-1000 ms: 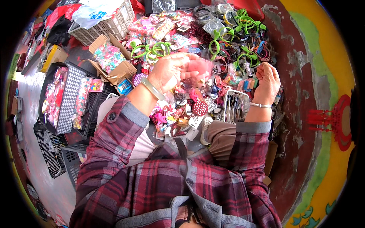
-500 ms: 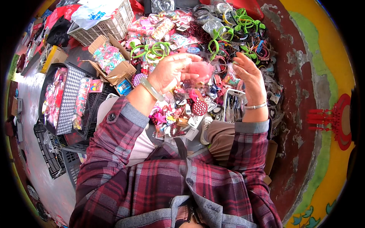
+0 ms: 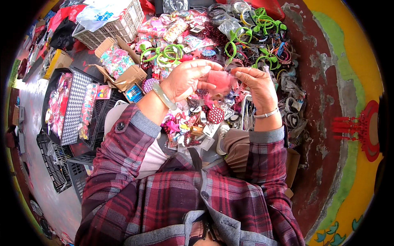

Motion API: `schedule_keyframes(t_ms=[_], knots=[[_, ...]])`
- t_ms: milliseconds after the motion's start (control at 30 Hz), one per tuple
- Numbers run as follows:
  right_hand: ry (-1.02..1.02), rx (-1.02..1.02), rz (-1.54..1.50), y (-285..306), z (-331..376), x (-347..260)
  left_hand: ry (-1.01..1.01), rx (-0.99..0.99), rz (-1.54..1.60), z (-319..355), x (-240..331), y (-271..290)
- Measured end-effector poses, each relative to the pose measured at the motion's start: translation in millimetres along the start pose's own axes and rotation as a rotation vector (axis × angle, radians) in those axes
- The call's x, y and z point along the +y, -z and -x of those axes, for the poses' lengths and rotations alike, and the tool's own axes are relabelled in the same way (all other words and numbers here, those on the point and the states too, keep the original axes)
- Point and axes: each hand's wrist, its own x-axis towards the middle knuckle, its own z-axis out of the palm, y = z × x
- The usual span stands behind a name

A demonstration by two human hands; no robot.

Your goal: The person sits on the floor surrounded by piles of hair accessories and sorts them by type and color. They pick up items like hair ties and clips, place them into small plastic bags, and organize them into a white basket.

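Note:
Between my two hands is a clear plastic bag with something pink and round inside it (image 3: pixel 221 81). My left hand (image 3: pixel 189 79), with a pale bangle at the wrist, has its fingers closed on the bag's left side. On the other side, my right hand (image 3: pixel 257 87) pinches the bag's right edge between thumb and fingers; a thin silver bangle circles that wrist. What exactly the pink thing is I cannot make out. Beneath the hands lies a heap of small hair accessories, among them a dark red dotted round piece (image 3: pixel 215 116) and green headbands (image 3: pixel 170 53).
At the far left stands a beige plastic crate (image 3: pixel 108 30) with white bags on top. An open cardboard box (image 3: pixel 135 76) holds bagged colourful pieces. A houndstooth-sided bin (image 3: pixel 74 108) and black crates (image 3: pixel 53 164) stand to the left. A worn red and yellow painted surface (image 3: pixel 324 102) borders the right.
My right hand has moved left and inward, its fingers closing on the bag's edge. The left hand has stayed almost in place, still holding the bag.

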Motion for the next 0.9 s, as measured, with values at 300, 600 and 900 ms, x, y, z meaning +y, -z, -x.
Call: schedule_keyframes(t_ms=[300, 600, 900], knots=[[-0.013, 0.044, -0.149, -1.4, 0.8, -0.9, -0.088, -0.001, 0.128, -4.6, -4.0, 1.5], [0.065, 0.09, -0.088, -10.1, 2.2, 0.3, -0.048, 0.019, 0.136, -6.0, -6.1, 3.9], [0.068, 0.086, -0.195, -9.5, 5.0, -0.4, -0.065, 0.039, 0.171, -3.6, -2.0, 2.5]])
